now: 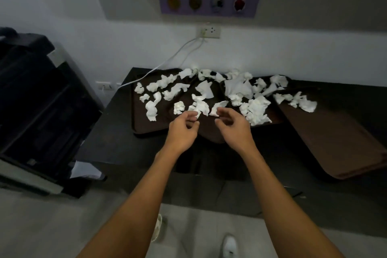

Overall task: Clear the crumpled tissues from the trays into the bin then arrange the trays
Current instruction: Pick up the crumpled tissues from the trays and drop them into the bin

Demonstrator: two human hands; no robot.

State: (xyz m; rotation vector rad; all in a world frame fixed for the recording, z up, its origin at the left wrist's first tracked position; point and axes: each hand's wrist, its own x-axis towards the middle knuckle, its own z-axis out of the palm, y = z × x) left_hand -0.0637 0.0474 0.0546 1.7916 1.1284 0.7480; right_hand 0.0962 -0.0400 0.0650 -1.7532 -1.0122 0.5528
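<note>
Several crumpled white tissues (256, 109) lie scattered over brown trays on a black table. The left tray (140, 119) holds many; a middle tray (211, 134) overlaps it; a right tray (335, 142) carries a few tissues (301, 100) at its far end. My left hand (183, 130) hovers over the near edge of the middle tray, fingers loosely curled, holding nothing. My right hand (232, 126) hovers beside it, fingers relaxed and spread, just short of a tissue (217, 108).
A black table (117, 132) stands against a white wall with a socket (209, 31) and a white cable (167, 63). A dark printer-like machine (41, 100) stands at left. The table has a dark opening (209, 165) below my hands. My shoes (230, 245) show on the floor.
</note>
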